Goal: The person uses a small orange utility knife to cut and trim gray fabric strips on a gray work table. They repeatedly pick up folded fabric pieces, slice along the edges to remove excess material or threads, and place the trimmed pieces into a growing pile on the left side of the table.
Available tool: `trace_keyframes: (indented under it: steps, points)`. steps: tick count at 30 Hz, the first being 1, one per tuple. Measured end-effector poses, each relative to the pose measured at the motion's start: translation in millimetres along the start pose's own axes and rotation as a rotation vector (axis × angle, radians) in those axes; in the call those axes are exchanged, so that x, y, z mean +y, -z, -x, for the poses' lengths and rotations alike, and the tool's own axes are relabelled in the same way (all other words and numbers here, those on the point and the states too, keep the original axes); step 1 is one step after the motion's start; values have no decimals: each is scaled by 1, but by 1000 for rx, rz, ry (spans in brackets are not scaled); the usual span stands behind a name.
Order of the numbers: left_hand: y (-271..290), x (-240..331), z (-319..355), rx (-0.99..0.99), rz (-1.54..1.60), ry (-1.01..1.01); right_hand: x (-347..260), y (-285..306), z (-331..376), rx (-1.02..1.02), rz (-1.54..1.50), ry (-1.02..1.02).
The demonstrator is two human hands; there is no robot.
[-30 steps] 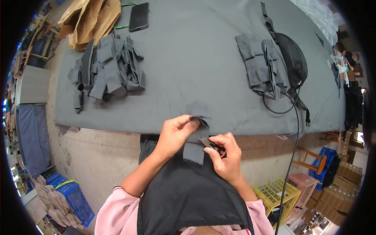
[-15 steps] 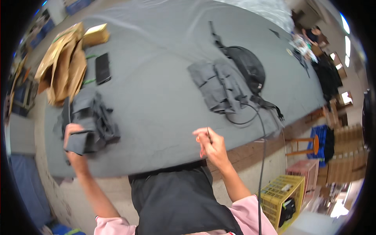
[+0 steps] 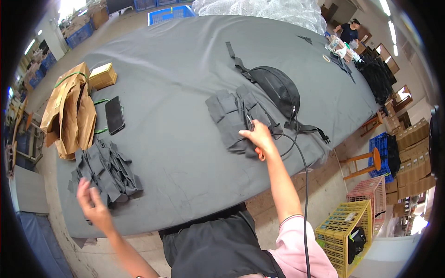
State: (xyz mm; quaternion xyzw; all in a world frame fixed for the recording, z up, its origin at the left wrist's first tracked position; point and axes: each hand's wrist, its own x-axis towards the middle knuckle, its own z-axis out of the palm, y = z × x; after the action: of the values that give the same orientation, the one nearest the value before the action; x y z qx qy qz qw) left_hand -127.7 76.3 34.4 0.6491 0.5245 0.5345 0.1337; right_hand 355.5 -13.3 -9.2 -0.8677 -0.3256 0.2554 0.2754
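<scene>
Right in at the right-hand grey pile (image 3: 225, 116) on the covered table (image 3: 176, 162), the person's right hand (image 3: 260, 138) has fingers curled around orange-handled snips (image 3: 261, 154)! Across at the left-hand grey pile (image 3: 111, 173), the left hand (image 3: 96, 209) hangs open, fingers spread, empty.

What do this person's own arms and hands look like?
The left hand and right hand wear no gloves; forearms are bare. On the right is a short pink sleeve with thin contrasting trim; the left one can't be made out.
</scene>
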Motion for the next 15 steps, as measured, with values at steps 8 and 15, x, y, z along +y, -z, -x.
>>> trace_keyframes:
  steps: [8, 15]
  points:
    - [-123, 101, 96, -854, 813, 558, 17, -46, 36, 21, -444, 182]
    - [-164, 141, 135, -894, 989, 873, -6, -70, 113, 84, -368, 369]
